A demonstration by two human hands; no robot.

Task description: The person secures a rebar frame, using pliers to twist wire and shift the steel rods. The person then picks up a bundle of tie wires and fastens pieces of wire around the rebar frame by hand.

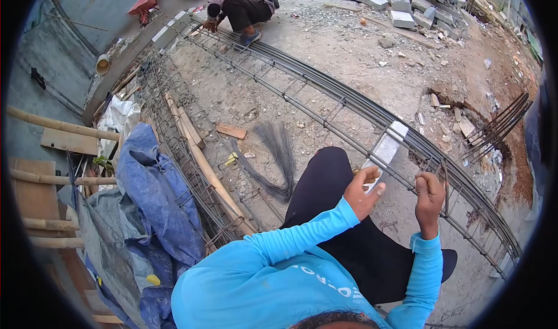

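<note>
My left hand [363, 194] is beside a pale block [387, 146] that lies under a long rebar cage [334, 125]. Its thumb and fingers are apart, and nothing shows between them. Close to the cage's near bar, my right hand [429, 196] is closed, with its fingers curled together. Whatever it may hold is too small to make out. A rusty upright steel piece [446, 185] stands just right of that hand. A bundle of thin tie wire [279, 160] lies on the ground left of my knee.
A co-worker [241, 6] squats at the cage's far end. Other rebar cages [192, 183] and a blue tarp [148, 178] lie at left, with bamboo poles [64, 128]. Grey blocks [430, 6] are piled at the back right. Rebar ends [500, 125] stick out near a broken trench edge.
</note>
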